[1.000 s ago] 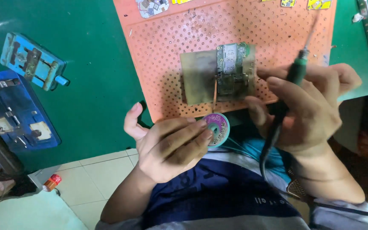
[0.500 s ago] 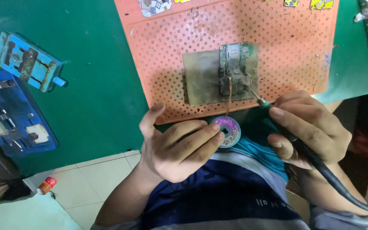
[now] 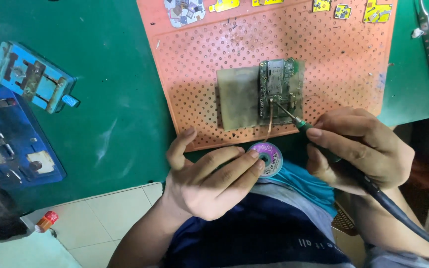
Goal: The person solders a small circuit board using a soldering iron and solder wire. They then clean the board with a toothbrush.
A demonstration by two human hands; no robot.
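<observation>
Copper braid [image 3: 270,119] is stretched from the purple spool [image 3: 266,158], pinched in the left hand [image 3: 209,181], straight up to the circuit board [image 3: 279,89]; the soldering iron [image 3: 304,124], gripped by the right hand [image 3: 358,149], apparently touches its far end.

Soldering iron [image 3: 294,118] tip on green board [image 3: 277,88]
</observation>
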